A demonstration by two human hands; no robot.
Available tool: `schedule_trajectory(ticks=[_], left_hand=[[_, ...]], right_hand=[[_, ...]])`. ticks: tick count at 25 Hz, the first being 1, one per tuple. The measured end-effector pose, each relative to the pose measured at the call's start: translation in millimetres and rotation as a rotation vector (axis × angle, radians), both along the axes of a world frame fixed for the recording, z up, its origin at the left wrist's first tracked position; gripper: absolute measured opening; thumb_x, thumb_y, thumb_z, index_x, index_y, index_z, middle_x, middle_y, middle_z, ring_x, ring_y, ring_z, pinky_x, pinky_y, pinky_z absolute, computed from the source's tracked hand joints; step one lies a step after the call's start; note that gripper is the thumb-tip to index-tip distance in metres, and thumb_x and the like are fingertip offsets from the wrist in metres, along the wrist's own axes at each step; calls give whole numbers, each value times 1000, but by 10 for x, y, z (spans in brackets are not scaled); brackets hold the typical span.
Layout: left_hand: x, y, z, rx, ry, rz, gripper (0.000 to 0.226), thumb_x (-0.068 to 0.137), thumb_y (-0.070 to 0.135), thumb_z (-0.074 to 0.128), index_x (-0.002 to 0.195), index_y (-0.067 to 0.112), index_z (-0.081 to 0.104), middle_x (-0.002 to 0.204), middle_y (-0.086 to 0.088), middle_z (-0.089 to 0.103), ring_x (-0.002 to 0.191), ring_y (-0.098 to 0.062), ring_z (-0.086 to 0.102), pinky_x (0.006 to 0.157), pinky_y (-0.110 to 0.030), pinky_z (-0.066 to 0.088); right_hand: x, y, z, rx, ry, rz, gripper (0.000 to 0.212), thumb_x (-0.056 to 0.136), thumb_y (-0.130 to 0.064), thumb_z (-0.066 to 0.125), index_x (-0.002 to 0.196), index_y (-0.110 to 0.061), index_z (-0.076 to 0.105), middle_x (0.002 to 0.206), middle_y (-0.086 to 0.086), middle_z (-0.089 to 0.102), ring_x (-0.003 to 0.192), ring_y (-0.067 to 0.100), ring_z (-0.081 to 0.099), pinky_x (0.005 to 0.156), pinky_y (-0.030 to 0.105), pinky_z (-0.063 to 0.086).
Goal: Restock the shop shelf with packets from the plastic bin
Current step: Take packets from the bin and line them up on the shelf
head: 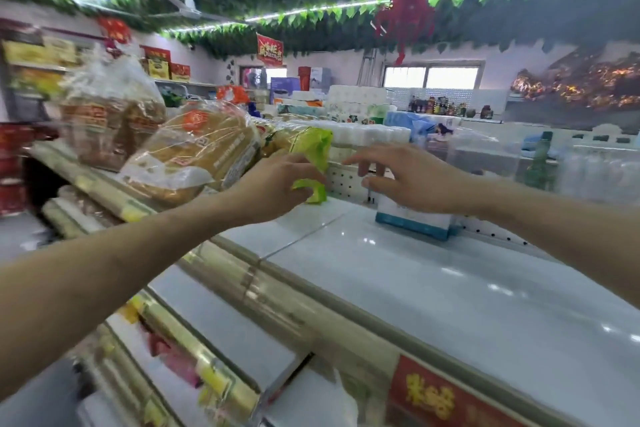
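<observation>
- Shelf (433,288): the white top level is mostly bare across its middle and right, so by my reading the restocking is at an early to middle stage, with much room left to fill.
- Lower shelves (221,322): blurred goods show on them at bottom left; how full they are I cannot tell.
- Bread packets (194,152): several clear-wrapped loaves already sit at the left end of the top level, leaning on one another; this part looks stocked.
- Box (412,218): a white and teal carton stands near the perforated back panel, right of the packets.
- Green packet (311,146): the item being placed now, at the back of the top level just right of the loaves and left of the carton; whether it already rests on the shelf is hidden.
- Hands: the left hand (273,187) has its fingers curled round the lower end of the green packet; the right hand (415,180) is spread and loose above the carton, holding nothing.
- Plastic bin: out of view, so the number of packets left cannot be judged.
</observation>
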State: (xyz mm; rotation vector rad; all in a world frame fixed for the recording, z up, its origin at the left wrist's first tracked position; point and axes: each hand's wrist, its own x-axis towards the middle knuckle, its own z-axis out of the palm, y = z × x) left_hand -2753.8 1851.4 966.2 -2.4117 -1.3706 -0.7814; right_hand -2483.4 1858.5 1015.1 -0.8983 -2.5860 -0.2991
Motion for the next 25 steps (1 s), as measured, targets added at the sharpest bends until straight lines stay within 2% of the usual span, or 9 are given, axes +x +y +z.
schedule_trajectory(ticks=[3,5,8,12,14,16,20,22,25], left_hand=[[-759,-717,16,-18,-73,201,29,98,32,61,126,29,69,109,5,68,97,-16,62,86,-42,54],[-1277,-1298,-50,-75,-101,366,34,99,41,55,131,30,65,107,8,69,93,-14,65,82,-40,57],[-1940,-2145,-394,-189,-69,610,39,99,38,61,138,36,58,107,11,68,93,-13,67,82,-42,58],[-2292,-3149,-1232,-427,-112,827,55,98,37,64,150,34,47,120,2,71,100,-18,68,89,-38,55],[-2317,-3586,-1743,-539,-163,867,59,97,37,65,152,37,44,123,3,70,99,-16,68,91,-35,54],[-2290,-3968,-2276,-654,-216,879,58,96,39,65,151,36,45,127,4,66,100,-15,67,93,-34,53],[-2090,-4544,-3160,-842,-243,813,36,98,34,64,132,26,62,124,3,58,114,-16,59,101,-33,47],[-1996,-4739,-3452,-897,-242,735,24,96,23,64,120,21,70,128,1,57,122,-17,55,108,-35,41],[-1898,-4894,-3739,-893,-198,708,25,95,18,63,118,23,73,138,-1,52,126,-19,49,111,-30,35]], right_hand=[[-985,-109,-77,-71,-13,244,38,100,-22,59,139,-25,59,120,-5,65,102,14,60,95,41,50],[-1704,-336,-159,-204,-54,390,42,103,-27,58,145,-25,54,122,-6,62,105,10,59,95,32,48],[-2677,-745,-415,-419,-302,504,58,102,-46,56,155,-34,37,127,-9,59,105,6,59,93,27,47],[-3500,-1184,-1253,-503,-546,606,67,100,-53,57,158,-32,33,132,-16,53,119,10,54,94,23,38],[-3651,-1407,-1806,-548,-603,657,65,100,-49,59,158,-27,36,132,-11,55,121,13,55,90,20,37],[-3663,-1614,-2388,-598,-689,691,61,100,-46,61,154,-25,43,137,-7,55,120,15,56,95,25,41],[-3501,-1856,-3495,-622,-786,691,46,96,-44,67,139,-29,59,131,-3,53,118,16,55,104,36,44],[-3418,-1929,-3912,-603,-784,662,35,94,-42,69,127,-33,63,123,-6,50,118,20,54,102,39,45],[-3309,-2018,-4258,-558,-660,648,26,90,-34,69,114,-39,62,117,-8,44,111,19,50,92,37,44]])
